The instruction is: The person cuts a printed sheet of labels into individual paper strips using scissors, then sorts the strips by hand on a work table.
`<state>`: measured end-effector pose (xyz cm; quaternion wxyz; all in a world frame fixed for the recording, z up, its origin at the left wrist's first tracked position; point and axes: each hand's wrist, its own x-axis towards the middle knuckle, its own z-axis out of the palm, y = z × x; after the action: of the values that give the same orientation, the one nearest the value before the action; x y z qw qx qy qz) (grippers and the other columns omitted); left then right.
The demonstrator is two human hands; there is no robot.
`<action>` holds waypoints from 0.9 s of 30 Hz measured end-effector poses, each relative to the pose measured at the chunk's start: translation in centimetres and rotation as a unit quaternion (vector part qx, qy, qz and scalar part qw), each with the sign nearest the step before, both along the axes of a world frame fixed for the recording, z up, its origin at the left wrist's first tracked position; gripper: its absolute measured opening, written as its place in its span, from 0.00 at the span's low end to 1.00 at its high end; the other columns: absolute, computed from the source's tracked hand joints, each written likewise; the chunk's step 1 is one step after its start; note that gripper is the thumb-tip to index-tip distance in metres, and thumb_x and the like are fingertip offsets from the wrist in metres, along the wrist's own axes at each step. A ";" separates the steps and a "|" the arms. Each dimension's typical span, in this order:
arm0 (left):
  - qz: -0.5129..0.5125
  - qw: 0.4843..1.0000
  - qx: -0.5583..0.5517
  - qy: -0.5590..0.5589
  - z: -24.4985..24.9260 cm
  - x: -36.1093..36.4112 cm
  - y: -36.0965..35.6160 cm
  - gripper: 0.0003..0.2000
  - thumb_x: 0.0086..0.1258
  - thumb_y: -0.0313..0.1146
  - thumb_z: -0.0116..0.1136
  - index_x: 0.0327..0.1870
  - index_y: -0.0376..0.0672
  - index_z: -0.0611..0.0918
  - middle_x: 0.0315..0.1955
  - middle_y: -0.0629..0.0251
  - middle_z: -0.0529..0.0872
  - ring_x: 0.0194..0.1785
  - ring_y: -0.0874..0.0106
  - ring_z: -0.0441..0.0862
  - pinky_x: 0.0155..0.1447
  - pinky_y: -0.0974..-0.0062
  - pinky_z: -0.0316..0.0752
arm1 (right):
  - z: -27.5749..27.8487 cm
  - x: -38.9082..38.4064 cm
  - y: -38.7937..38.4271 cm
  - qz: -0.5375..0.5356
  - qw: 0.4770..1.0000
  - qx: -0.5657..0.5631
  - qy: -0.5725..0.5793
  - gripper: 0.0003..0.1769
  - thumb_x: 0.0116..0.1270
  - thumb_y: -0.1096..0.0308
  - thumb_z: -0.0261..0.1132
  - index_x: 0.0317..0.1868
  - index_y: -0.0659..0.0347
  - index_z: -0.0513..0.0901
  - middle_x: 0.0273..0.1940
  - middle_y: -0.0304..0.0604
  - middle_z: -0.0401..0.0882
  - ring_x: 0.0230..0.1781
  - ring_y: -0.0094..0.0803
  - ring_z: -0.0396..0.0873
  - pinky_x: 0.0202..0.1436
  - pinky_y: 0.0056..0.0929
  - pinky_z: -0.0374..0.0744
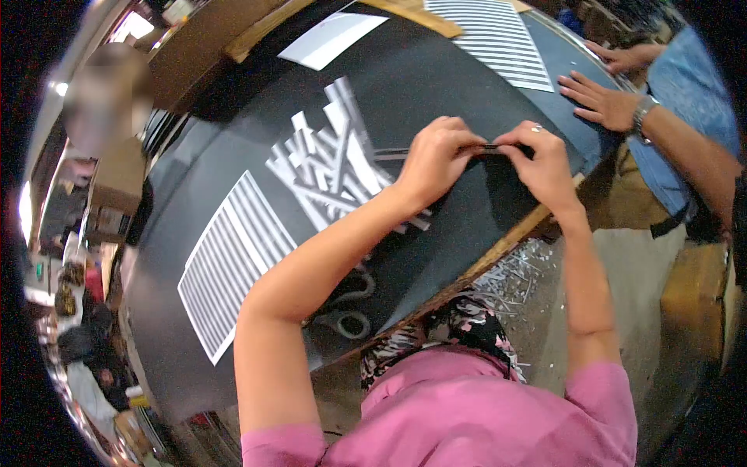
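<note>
My left hand (440,156) and my right hand (542,163) are close together above the dark tabletop, near its front edge. Both are closed in a pinch on a narrow paper strip (489,149), which looks dark between my fingertips. Left of my left hand lies a loose pile of cut black-and-white paper strips (342,159), partly behind my left forearm. Scissors (348,324) rest by that forearm; their handle loops show, the blades are hidden. A sheet printed with stripes (233,268) lies farther left.
The dark tabletop (436,66) has a wooden front edge (506,247). A striped sheet (502,47) and a mostly white sheet (331,39) lie at the far side. At right, a co-worker's hand (603,103) rests on the table. Paper scraps (517,272) litter the floor.
</note>
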<state>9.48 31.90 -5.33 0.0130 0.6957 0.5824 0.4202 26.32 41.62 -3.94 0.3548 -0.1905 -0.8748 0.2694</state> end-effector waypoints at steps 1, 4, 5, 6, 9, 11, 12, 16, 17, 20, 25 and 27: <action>-0.012 1.000 -0.001 -0.015 -0.1 -0.2 0.3 0.09 0.52 0.25 0.62 0.35 0.41 0.85 0.28 0.58 0.81 0.35 0.61 0.79 0.40 0.69 0.73 | 0.1 -0.1 -0.2 0.001 1.000 -0.014 0.009 0.05 0.51 0.77 0.65 0.31 0.64 0.82 0.30 0.47 0.79 0.34 0.40 0.79 0.41 0.31 0.75; -0.017 0.999 -0.022 -0.025 0.5 -1.0 0.6 0.06 0.51 0.28 0.62 0.31 0.41 0.85 0.26 0.57 0.83 0.33 0.61 0.82 0.39 0.70 0.75 | 1.0 -0.2 -1.6 -0.054 0.996 0.069 0.022 0.08 0.51 0.78 0.66 0.33 0.63 0.82 0.32 0.47 0.79 0.35 0.41 0.79 0.41 0.32 0.75; -0.001 0.999 -0.027 -0.047 1.0 -1.4 0.7 0.06 0.52 0.29 0.63 0.31 0.40 0.86 0.27 0.56 0.84 0.32 0.63 0.83 0.39 0.71 0.76 | 2.3 -0.4 -3.1 -0.072 0.991 0.103 0.038 0.09 0.50 0.77 0.67 0.34 0.63 0.82 0.32 0.47 0.79 0.35 0.42 0.78 0.41 0.33 0.75; 0.012 0.997 -0.030 -0.070 1.6 -1.9 0.6 0.07 0.52 0.29 0.63 0.31 0.39 0.86 0.27 0.56 0.85 0.31 0.65 0.83 0.38 0.73 0.76 | 3.7 -0.5 -5.0 -0.093 0.985 0.137 0.054 0.10 0.50 0.77 0.67 0.35 0.63 0.81 0.33 0.47 0.79 0.35 0.43 0.78 0.42 0.33 0.75; 0.030 0.986 -0.092 -0.137 4.4 -3.5 0.2 0.09 0.54 0.31 0.65 0.34 0.38 0.86 0.28 0.60 0.87 0.30 0.77 0.83 0.37 0.79 0.76 | 5.3 -0.8 -11.9 0.130 0.991 -0.018 0.017 0.08 0.50 0.77 0.67 0.33 0.62 0.80 0.33 0.48 0.78 0.39 0.43 0.77 0.43 0.37 0.75; 0.004 0.969 -0.124 -0.215 4.7 -4.7 0.5 0.10 0.56 0.31 0.66 0.35 0.36 0.86 0.28 0.62 0.87 0.30 0.78 0.82 0.36 0.81 0.76 | 3.5 -2.1 -15.5 0.330 0.943 -0.003 -0.026 0.08 0.54 0.75 0.61 0.36 0.67 0.78 0.35 0.50 0.77 0.41 0.44 0.74 0.48 0.38 0.73; -0.006 0.956 -0.135 -0.260 5.0 -4.9 0.4 0.10 0.57 0.32 0.66 0.36 0.35 0.86 0.28 0.62 0.87 0.29 0.79 0.81 0.36 0.82 0.75 | 3.3 -2.9 -17.3 0.353 0.933 0.038 -0.061 0.10 0.56 0.74 0.60 0.38 0.69 0.76 0.38 0.52 0.75 0.44 0.45 0.72 0.51 0.38 0.71; 0.004 0.943 -0.162 -0.291 7.7 -4.5 -1.9 0.11 0.57 0.32 0.67 0.37 0.34 0.85 0.28 0.63 0.86 0.30 0.79 0.81 0.36 0.83 0.75 | 3.1 -4.5 -22.4 0.306 0.922 0.165 -0.172 0.22 0.55 0.68 0.64 0.50 0.70 0.74 0.44 0.52 0.75 0.45 0.43 0.72 0.50 0.38 0.70; 0.008 0.937 -0.168 -0.305 8.0 -4.5 -2.5 0.12 0.56 0.32 0.67 0.37 0.34 0.85 0.29 0.63 0.86 0.30 0.79 0.80 0.36 0.83 0.74 | 3.3 -4.7 -22.9 0.303 0.922 0.169 -0.172 0.22 0.55 0.68 0.64 0.50 0.70 0.74 0.44 0.52 0.75 0.45 0.43 0.72 0.50 0.38 0.70; 0.010 0.928 -0.187 -0.323 9.3 -4.8 -4.3 0.13 0.56 0.33 0.68 0.38 0.34 0.85 0.29 0.64 0.86 0.30 0.80 0.80 0.37 0.84 0.74 | 4.1 -5.2 -23.2 0.297 0.904 0.208 -0.227 0.27 0.53 0.66 0.65 0.52 0.71 0.71 0.45 0.54 0.74 0.46 0.44 0.71 0.49 0.38 0.70; 0.000 0.902 -0.205 -0.379 9.9 -5.2 -6.0 0.11 0.54 0.30 0.69 0.36 0.35 0.86 0.26 0.62 0.86 0.25 0.80 0.79 0.30 0.84 0.73 | 4.2 -4.9 -23.4 0.327 0.898 0.204 -0.212 0.33 0.48 0.65 0.68 0.53 0.72 0.69 0.45 0.57 0.74 0.46 0.47 0.72 0.50 0.38 0.71; -0.002 0.902 -0.207 -0.379 10.1 -5.4 -6.4 0.11 0.54 0.31 0.69 0.36 0.35 0.85 0.26 0.62 0.86 0.25 0.80 0.79 0.30 0.84 0.73 | 4.4 -4.8 -24.1 0.320 0.898 0.208 -0.221 0.31 0.49 0.65 0.67 0.53 0.72 0.69 0.45 0.58 0.73 0.47 0.47 0.72 0.50 0.38 0.71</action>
<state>4.11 25.50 4.76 0.3774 0.4668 0.6062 0.5217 21.57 17.52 0.42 0.0785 0.1233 -0.9805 0.1316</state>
